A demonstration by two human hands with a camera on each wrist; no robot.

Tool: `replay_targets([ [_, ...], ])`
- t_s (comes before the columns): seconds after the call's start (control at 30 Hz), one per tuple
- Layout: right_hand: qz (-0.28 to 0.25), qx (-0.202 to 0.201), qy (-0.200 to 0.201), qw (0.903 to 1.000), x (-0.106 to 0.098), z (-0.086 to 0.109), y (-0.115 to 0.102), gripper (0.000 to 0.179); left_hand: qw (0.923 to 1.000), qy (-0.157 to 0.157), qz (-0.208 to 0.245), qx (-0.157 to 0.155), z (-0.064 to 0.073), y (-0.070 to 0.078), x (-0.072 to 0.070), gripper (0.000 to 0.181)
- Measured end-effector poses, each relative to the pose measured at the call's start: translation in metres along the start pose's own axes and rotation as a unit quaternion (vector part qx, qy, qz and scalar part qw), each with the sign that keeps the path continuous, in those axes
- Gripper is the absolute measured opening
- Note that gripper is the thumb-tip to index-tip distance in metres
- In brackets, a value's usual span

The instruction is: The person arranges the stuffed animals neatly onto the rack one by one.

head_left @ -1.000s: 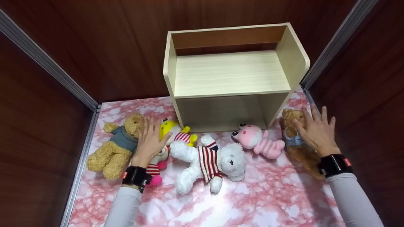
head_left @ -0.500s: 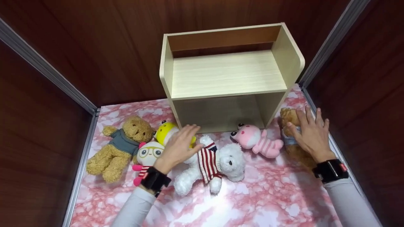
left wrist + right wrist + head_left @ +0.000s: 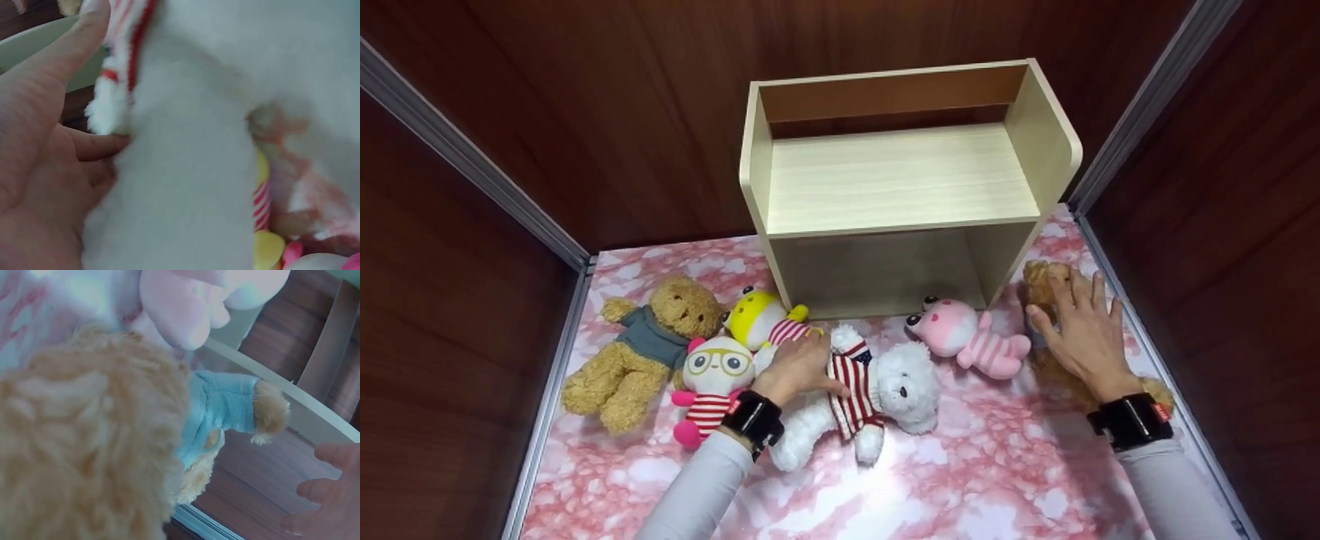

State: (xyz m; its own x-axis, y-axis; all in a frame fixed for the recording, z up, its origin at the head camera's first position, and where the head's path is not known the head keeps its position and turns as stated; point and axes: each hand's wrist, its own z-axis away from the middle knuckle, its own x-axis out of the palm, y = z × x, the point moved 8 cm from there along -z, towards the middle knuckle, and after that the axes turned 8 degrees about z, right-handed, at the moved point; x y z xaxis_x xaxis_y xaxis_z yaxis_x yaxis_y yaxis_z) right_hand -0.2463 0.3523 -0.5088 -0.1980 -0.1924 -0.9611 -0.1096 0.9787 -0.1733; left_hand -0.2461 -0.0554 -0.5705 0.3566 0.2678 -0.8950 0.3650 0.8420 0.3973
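Left hand (image 3: 797, 367) has reached the white bear (image 3: 894, 388), fingers grasping it; right hand (image 3: 1086, 341) keeps fingers spread

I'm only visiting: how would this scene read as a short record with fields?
Left hand: on the white bear; grip unclear
Right hand: over the blue-clad brown bear; contact unclear
Other toys: grey-shirted bear, bespectacled doll, yellow toy, pink toy
Shelf: two levels, beyond the toys
Underneath: patterned pink-and-white surface
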Motion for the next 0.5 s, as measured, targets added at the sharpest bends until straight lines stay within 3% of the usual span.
replay_targets([
  [0.1, -0.004, 0.000, -0.003, 1.0000, 0.002, 0.001, -0.002, 0.075, 0.9989, -0.015, -0.044, -0.002, 0.003, -0.002, 0.016, 0.095],
  [0.23, -0.011, 0.002, -0.005, 0.9999, 0.006, 0.003, -0.005, 0.074, 0.9973, -0.026, -0.069, 0.005, 0.008, -0.003, 0.030, 0.073],
  [0.5, -0.017, 0.001, -0.007, 0.9998, 0.011, 0.005, -0.007, 0.071, 0.9984, 0.018, -0.038, 0.038, 0.019, -0.008, 0.028, 0.058],
])
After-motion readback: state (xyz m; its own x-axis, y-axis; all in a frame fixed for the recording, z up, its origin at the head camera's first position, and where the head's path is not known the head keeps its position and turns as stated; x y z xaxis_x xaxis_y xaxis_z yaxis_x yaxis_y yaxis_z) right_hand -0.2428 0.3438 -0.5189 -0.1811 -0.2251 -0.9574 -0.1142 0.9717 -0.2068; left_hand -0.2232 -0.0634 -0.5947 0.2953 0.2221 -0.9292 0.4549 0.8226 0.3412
